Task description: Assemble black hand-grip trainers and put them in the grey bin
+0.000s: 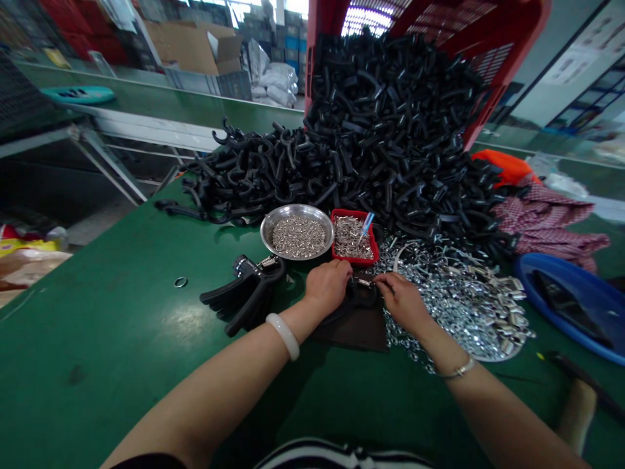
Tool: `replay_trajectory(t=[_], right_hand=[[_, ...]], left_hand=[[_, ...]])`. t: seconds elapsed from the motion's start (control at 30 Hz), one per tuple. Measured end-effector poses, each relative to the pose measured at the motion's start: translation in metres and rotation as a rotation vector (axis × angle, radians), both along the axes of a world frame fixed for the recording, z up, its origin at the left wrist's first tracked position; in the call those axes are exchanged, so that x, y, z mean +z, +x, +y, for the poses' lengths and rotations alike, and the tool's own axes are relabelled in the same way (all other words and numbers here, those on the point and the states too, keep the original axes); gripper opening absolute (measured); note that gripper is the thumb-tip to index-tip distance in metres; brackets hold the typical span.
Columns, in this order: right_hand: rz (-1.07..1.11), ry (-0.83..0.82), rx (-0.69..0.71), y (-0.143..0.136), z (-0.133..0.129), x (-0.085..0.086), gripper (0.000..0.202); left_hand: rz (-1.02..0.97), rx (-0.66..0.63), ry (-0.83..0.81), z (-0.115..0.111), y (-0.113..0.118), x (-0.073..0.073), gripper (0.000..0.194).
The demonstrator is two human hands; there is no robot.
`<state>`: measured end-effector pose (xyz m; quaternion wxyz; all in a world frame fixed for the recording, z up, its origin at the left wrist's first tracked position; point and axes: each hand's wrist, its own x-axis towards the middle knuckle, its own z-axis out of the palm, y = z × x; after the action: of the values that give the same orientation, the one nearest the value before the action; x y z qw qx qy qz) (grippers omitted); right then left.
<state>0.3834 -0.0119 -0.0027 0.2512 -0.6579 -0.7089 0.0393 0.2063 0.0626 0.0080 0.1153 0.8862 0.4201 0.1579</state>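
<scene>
My left hand [326, 285], wearing a white bangle, is closed on a black hand grip strengthener [365, 298] that lies over a dark mat [361, 333]. A small metal spring [364, 283] spans the top of the strengthener. At the spring's right end, my right hand [403, 301] has thumb and finger pinched together; whatever is between them is too small to make out. Left of my hands sits a bunch of similar black hand grips [244, 293], with springs and a dial showing. Directly beyond are a steel bowl [264, 236] of small metal pieces and a red tray [354, 262] of metal pins.
Loose metal parts [449, 299] spread right of my hand, beside a blue tray [541, 312] and a hammer [579, 407]. A red crate [517, 65] spills black handles [390, 143] across the back. A metal ring [180, 282] lies left on the green table [122, 339].
</scene>
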Motion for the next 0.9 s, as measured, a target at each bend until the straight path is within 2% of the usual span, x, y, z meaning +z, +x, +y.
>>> replay_trajectory(t=[0.57,0.9], right_hand=[[-0.014,0.077,-0.045,-0.0046,0.0002,-0.0033,0.016],[-0.412,-0.005,0.042,-0.0066,-0.0042,0.0055,0.021]], left_hand=[[0.033,0.009,-0.059,-0.0014,0.0004,0.006,0.019],[0.039,0.024,0.012,-0.0022,0.0014,0.0032,0.019]])
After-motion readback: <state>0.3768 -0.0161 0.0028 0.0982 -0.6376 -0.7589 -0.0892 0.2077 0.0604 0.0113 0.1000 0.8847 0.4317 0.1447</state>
